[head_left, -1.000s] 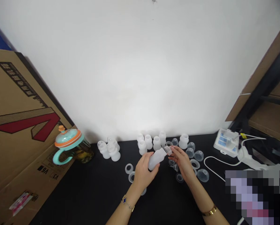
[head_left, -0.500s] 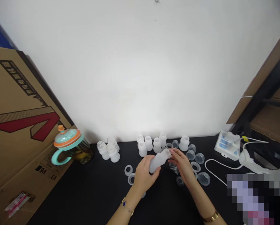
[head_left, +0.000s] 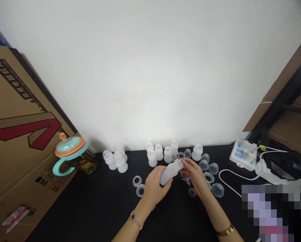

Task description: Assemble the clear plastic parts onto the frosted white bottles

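My left hand [head_left: 157,183] is wrapped round a translucent white baby bottle [head_left: 169,173], tilted with its threaded neck toward my right hand. The fingertips of my right hand [head_left: 192,169] are pinched together at the bottle's mouth; what lies between them, if anything, is too small to make out. White screw rings [head_left: 140,190] lie left of my left hand. Around my right hand are clear domed caps [head_left: 203,164] and more rings [head_left: 209,177]. Several open white bottles [head_left: 158,152] stand behind the hands.
Three bottles with clear tops [head_left: 120,162] stand further left on the black table [head_left: 85,205]. A jug with a turquoise handle [head_left: 72,151] stands beside a cardboard box [head_left: 16,134]. At the right lie a clear plastic case [head_left: 243,155] and a white cable [head_left: 226,171]. A white wall rises behind.
The view has shifted slightly, so everything sits a little further left and up. Both hands stay at the bottle, with my right fingertips still at its mouth.
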### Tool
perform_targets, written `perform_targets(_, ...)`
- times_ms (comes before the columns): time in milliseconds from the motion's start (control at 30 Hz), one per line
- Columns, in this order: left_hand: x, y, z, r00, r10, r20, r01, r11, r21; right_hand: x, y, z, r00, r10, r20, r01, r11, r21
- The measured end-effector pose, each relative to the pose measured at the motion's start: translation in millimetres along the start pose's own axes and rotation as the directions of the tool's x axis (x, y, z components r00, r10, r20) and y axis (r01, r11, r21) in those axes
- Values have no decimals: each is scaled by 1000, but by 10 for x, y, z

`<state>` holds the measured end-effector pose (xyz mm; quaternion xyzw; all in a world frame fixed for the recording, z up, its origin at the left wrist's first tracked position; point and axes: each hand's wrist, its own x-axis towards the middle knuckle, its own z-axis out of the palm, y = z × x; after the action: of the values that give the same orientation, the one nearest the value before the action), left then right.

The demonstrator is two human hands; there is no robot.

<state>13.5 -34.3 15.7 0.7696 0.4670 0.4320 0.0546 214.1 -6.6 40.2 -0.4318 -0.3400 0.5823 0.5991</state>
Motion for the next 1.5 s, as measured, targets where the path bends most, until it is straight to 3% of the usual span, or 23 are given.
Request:
perform_targets(600,-9,-13,2,1000,8,7,-8,1000,5,-30,-22,0,1000,-10,17,10,999,-34)
perform_targets(1000,22,29,-34,992,-111,54,116,987,-107,-39,-38,5,1000,-12,22,13,999,-48)
perform_targets(1333,-6,-33,0,999,-30,-10,31,998,54,-42,-26,7,999,-27,40,29,998,-52)
perform_targets(1500,5,-18,-9,998,-55,-2,55,997,50,-34,-9,10,999,-27,34,30,997,-71)
